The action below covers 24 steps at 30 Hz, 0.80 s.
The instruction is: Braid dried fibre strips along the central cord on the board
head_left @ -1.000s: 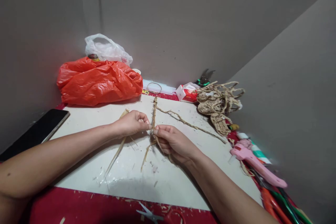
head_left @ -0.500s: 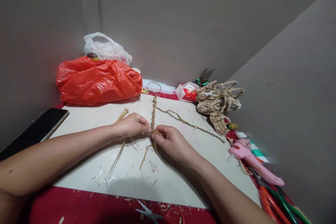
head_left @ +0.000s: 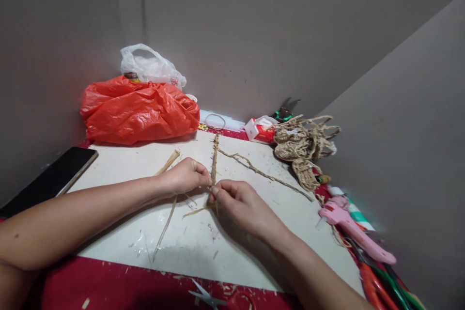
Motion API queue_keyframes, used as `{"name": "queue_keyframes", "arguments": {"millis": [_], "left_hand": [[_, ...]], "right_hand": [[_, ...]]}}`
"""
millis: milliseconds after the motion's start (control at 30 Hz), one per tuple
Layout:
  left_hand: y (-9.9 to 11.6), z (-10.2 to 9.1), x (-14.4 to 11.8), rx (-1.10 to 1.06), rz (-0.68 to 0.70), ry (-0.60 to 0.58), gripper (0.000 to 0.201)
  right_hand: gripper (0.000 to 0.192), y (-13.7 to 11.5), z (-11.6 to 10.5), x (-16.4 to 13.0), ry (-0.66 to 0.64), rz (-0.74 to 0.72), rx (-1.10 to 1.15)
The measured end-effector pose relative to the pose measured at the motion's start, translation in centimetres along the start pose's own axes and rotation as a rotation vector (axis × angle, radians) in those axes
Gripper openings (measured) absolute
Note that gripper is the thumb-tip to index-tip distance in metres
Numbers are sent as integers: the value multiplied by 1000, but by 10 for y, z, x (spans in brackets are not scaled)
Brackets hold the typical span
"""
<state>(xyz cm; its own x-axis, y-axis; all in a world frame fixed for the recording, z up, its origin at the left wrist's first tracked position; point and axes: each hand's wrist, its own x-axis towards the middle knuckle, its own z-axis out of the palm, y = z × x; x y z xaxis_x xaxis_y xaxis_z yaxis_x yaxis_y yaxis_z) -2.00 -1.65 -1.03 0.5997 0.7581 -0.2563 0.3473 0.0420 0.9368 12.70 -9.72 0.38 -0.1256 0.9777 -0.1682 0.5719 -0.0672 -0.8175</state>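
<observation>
A rough brown straw braid (head_left: 215, 157) runs away from me down the middle of the white board, with loose strands (head_left: 196, 211) splaying at its near end. My left hand (head_left: 189, 177) pinches the braid near that end. Just to the right, my right hand (head_left: 240, 203) is closed, thumb against fingers, on a strand there; the fingertips hide most of it. A thin, knotty brown cord (head_left: 259, 170) stretches to the right from beside the braid's far part. Pale dry straw strips (head_left: 167, 225) lie partly under my left wrist.
A red plastic bag (head_left: 141, 114) and a black phone (head_left: 54, 174) are on the left. Woven straw pieces (head_left: 305, 147), a pink glue gun (head_left: 354, 232) and red-handled tools (head_left: 374, 283) line the right. Scissors (head_left: 207, 296) lie at the front edge.
My right hand has moved slightly down and closer to the left fingertips. One loose strand has swung from pointing down to pointing left. The view has shifted a little.
</observation>
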Motion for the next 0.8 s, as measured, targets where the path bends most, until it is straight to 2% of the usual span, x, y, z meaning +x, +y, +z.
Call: {"name": "queue_keyframes", "arguments": {"millis": [67, 167, 400, 600, 700, 800], "left_hand": [[-3, 1, 0, -47, 7, -17, 10], [-5, 3, 0, -137, 21, -39, 8], [5, 6, -9, -306, -48, -32, 8], [6, 10, -11, -368, -119, -34, 13], [5, 9, -11, -455, -167, -71, 15], [5, 6, -10, -515, -182, -82, 14]], "right_hand": [[26, 0, 13, -2, 20, 9, 56], [29, 4, 28, -3, 75, -18, 24], [27, 4, 31, -7, 163, -60, -458], [27, 3, 38, -11, 163, -108, -618], [25, -2, 39, -20, 94, -180, -588], [33, -12, 25, -29, -81, -219, -398]]}}
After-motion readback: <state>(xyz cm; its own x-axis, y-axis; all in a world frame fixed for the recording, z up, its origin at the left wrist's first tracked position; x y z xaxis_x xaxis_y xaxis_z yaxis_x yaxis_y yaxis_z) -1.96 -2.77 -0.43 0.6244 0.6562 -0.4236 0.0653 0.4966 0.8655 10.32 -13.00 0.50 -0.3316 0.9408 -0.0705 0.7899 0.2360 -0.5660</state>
